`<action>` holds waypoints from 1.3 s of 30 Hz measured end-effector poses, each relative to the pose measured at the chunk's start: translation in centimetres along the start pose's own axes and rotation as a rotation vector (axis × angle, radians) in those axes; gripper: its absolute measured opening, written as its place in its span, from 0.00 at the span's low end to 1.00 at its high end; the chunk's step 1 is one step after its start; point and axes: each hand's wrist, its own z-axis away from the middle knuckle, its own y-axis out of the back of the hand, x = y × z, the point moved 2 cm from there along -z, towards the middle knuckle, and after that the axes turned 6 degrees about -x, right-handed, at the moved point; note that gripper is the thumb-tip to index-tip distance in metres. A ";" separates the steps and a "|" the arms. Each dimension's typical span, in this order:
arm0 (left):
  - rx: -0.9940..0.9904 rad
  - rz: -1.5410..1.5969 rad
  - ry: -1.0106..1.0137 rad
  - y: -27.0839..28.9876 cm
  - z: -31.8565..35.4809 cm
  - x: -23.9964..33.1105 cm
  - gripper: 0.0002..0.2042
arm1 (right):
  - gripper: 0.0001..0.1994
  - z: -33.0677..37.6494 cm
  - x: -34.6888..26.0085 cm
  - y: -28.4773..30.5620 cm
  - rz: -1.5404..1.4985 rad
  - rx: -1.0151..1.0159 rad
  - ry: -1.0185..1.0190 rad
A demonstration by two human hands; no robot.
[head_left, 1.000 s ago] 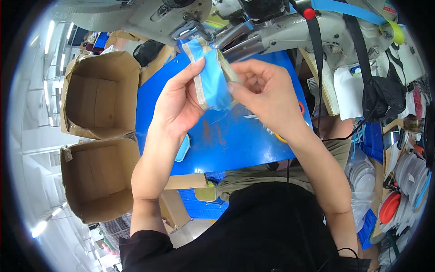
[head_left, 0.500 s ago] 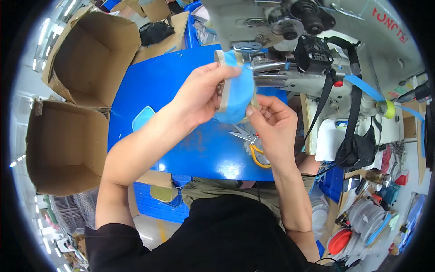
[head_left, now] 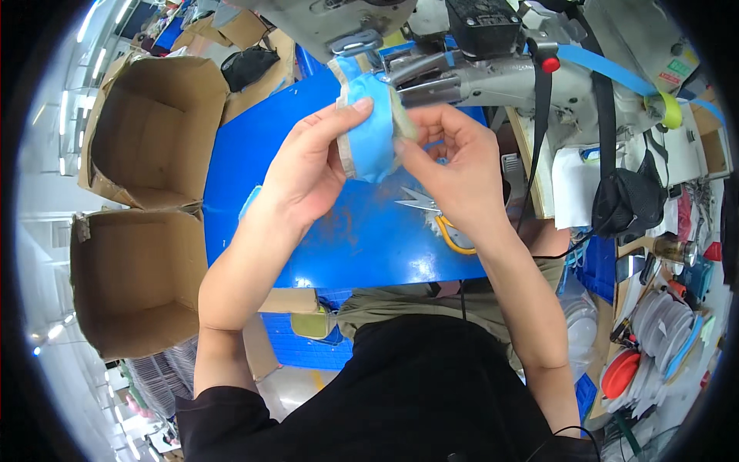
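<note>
A blue counter (head_left: 346,246) spreads beneath both sets of fingers, and a grey industrial sewing machine (head_left: 493,73) stands just beyond the fingertips, its arm running off to the right. Well to the left of the fingers sit two open cardboard boxes, the upper box (head_left: 158,131) and the lower box (head_left: 135,281), side by side at the counter's edge. A black strap (head_left: 543,115) hangs down from the machine to the right of the right hand.

The left hand (head_left: 308,173) and the right hand (head_left: 454,165) are raised above the counter, facing each other. Between them is a blue fabric piece (head_left: 369,131) with a pale beige edging, held upright. The left fingers (head_left: 350,112) close over its left side and top; the right fingers (head_left: 412,150) pinch its right edge. The piece's top reaches close to the machine's front end; whether it touches is unclear.

Just below the right fingers, scissors with yellow handles (head_left: 439,219) lie flat on the counter, blades pointing toward the left hand.
</note>
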 end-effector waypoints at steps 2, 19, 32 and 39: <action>0.024 0.033 0.033 -0.1 0.0 -0.1 0.14 | 0.10 0.1 0.4 -0.1 0.013 0.013 0.041; 0.032 -0.204 -0.047 0.5 -1.5 0.3 0.11 | 0.09 -1.4 -0.3 -0.6 -0.009 0.031 -0.019; -0.019 -0.205 -0.164 1.2 -0.1 -0.4 0.13 | 0.10 -1.1 1.1 -0.3 0.298 0.062 0.385; -0.031 -0.161 -0.145 0.8 -0.3 -1.0 0.13 | 0.09 -0.9 1.3 -0.1 0.320 0.074 0.399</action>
